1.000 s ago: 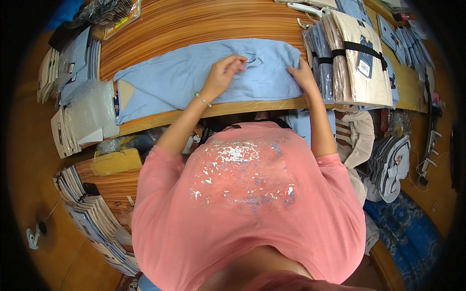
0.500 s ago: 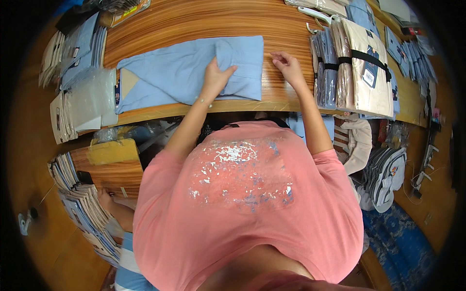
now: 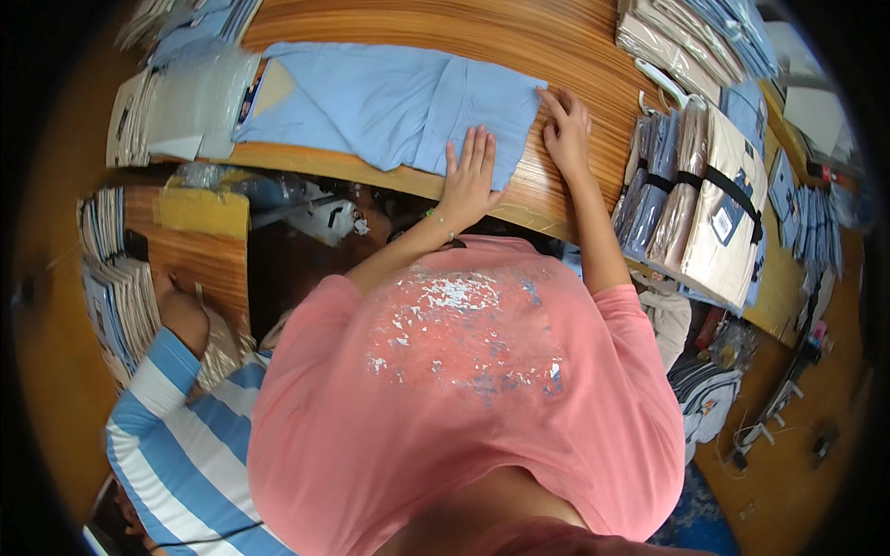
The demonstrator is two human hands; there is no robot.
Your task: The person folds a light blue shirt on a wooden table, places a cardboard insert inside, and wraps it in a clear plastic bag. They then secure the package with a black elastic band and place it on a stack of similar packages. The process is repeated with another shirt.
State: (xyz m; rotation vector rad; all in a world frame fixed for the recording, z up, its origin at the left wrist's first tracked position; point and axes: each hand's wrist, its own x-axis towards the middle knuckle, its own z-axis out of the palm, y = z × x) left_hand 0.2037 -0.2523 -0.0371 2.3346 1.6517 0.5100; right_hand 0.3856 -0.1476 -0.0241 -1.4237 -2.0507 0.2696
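Observation:
A folded light blue garment (image 3: pixel 371 102) lies lengthwise across the striped wooden table, with its right end folded over in a band. At its left end a beige piece (image 3: pixel 274 85) shows beside a dark label. My left hand (image 3: pixel 471 181) rests flat on the garment's near right part, fingers stretched out. Beyond the right edge is my right hand (image 3: pixel 567 130), its fingertips at the garment's far right corner and its thumb apart from the forefinger.
Clear plastic sleeves (image 3: pixel 209 102) lie left of the garment. On the right stands a strapped row of packed garments (image 3: pixel 723 208), with more wrapped stacks (image 3: pixel 681 42) behind it. At lower left, another person in a striped shirt (image 3: pixel 185 417) sits by piled garments (image 3: pixel 125 296).
My left hand has slid right and nearer, from gripping the fold to lying flat. My right hand has come to the garment's corner. The fold is laid flatter, and the view has turned.

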